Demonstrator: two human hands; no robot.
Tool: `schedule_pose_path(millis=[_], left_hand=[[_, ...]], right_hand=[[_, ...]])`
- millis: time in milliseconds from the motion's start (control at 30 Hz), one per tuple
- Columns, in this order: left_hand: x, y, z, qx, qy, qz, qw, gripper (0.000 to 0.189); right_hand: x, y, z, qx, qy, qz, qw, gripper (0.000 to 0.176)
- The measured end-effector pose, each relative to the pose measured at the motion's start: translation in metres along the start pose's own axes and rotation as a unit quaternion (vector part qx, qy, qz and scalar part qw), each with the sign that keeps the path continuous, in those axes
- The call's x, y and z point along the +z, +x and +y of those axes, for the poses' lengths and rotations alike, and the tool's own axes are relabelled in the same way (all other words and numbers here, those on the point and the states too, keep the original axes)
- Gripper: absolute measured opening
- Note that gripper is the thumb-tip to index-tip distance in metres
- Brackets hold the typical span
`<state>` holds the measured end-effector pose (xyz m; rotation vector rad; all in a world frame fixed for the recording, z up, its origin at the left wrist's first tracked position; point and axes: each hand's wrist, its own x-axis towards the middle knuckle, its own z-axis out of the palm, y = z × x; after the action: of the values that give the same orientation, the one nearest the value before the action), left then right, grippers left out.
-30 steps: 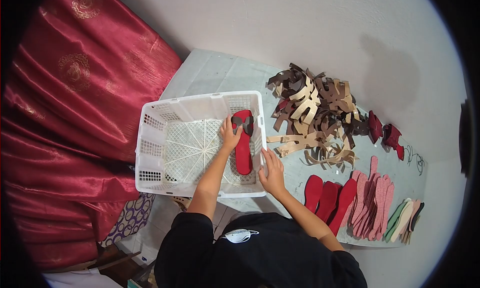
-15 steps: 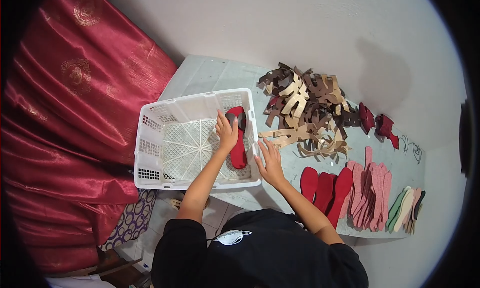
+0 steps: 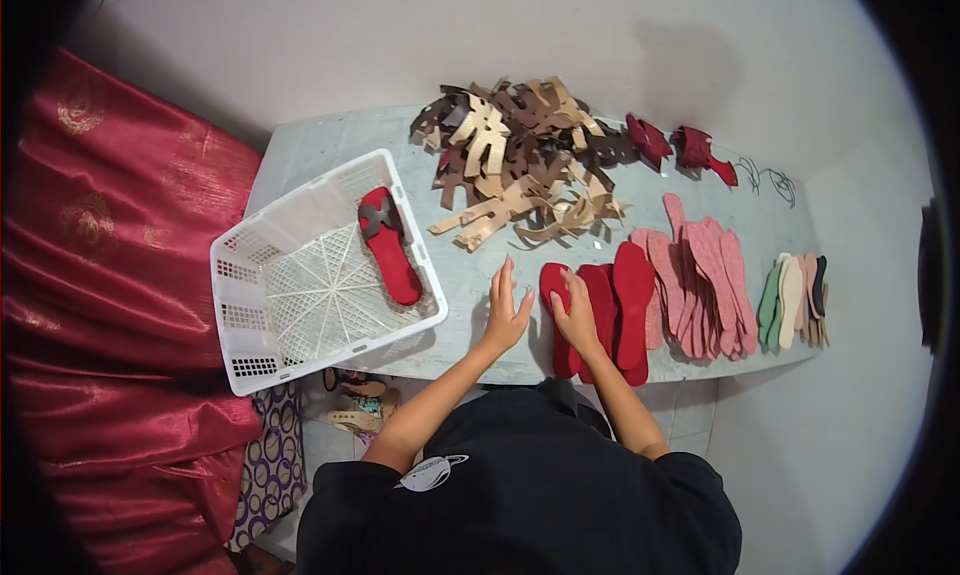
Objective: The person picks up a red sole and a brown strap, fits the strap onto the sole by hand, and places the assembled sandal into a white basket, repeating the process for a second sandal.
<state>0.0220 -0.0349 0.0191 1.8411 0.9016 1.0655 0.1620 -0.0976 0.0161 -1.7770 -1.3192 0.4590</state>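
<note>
Counted 1 white basket (image 3: 240, 275), 1 red sandal (image 3: 392, 250) in it, 3 red insoles (image 3: 632, 285), 2 dark-red cut pieces (image 3: 648, 140); pink insoles (image 3: 705, 275) and tan/brown strap pile (image 3: 510, 155) overlapped too much to count

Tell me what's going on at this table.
A person leans over a grey table. The right hand rests on the leftmost red insole; the left hand lies flat, fingers spread, on the table beside it. One red sandal lies in the white basket. Cut straps are piled farther back.
</note>
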Motion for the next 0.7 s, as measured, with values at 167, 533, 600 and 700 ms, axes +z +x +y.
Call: schedule_pose_path(millis=[167, 533, 600, 700], left_hand=[[0.043, -0.054, -0.057, -0.257, -0.102, -0.153, 0.949, 0.070], [0.072, -0.064, -0.031, -0.478, -0.225, -0.184, 0.829, 0.060], [0.075, -0.062, -0.028, -0.509, -0.226, -0.174, 0.812, 0.056], [0.076, -0.059, -0.026, -0.507, -0.243, -0.191, 0.805, 0.047]], right_hand=[[-0.012, -0.043, 0.032, 0.013, -0.025, -0.004, 1.000, 0.046], [-0.014, -0.070, 0.069, 0.126, 0.012, -0.091, 0.988, 0.053], [-0.013, -0.069, 0.071, 0.140, 0.026, -0.106, 0.984, 0.055], [-0.011, -0.064, 0.074, 0.157, 0.067, -0.111, 0.979, 0.058]])
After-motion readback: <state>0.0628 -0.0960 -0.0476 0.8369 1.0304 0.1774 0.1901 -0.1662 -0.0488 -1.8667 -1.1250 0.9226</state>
